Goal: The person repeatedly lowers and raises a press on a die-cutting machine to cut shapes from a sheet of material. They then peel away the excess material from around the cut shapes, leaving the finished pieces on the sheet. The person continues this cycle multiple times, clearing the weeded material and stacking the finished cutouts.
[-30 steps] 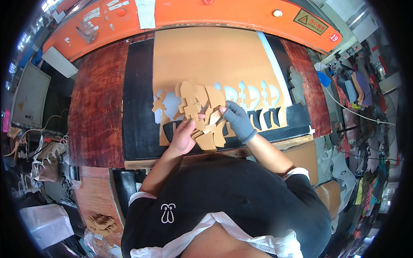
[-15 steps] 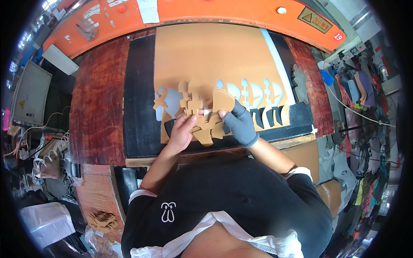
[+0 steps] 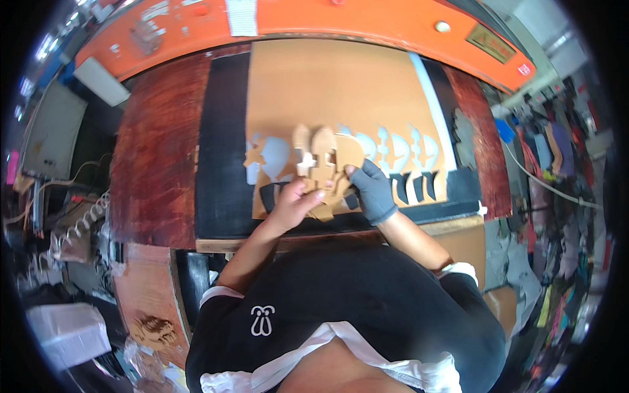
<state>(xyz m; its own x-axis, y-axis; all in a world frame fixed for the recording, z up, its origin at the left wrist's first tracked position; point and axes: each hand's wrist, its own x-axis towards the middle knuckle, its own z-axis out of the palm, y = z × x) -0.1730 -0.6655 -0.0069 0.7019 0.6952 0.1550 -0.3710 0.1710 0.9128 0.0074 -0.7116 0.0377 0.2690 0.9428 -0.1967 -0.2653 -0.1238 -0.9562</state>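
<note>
My bare left hand (image 3: 296, 204) pinches a bunch of tan cut-out pieces (image 3: 323, 157) with narrow, notched outlines, blurred by motion. My right hand (image 3: 375, 195), in a grey glove with the thumb tip bare, grips a tan rounded piece (image 3: 349, 149) close beside them. The pieces of both hands overlap, so I cannot tell where each one ends. Beneath and beyond my hands lies a large tan sheet (image 3: 334, 85). Its near part has rows of cut-out holes, some showing pale blue and some black below.
An orange machine beam (image 3: 380, 18) spans the far side of the black-topped table (image 3: 223, 131). A grey scalloped shape (image 3: 464, 139) lies right of the sheet. Brown stained boards (image 3: 157, 144) flank the black top. Stacked tan pieces (image 3: 155, 329) sit on a lower-left board.
The left hand has shifted right, bringing its pieces against the one in my right hand. Those pieces have turned more upright. The whole view has moved slightly.
</note>
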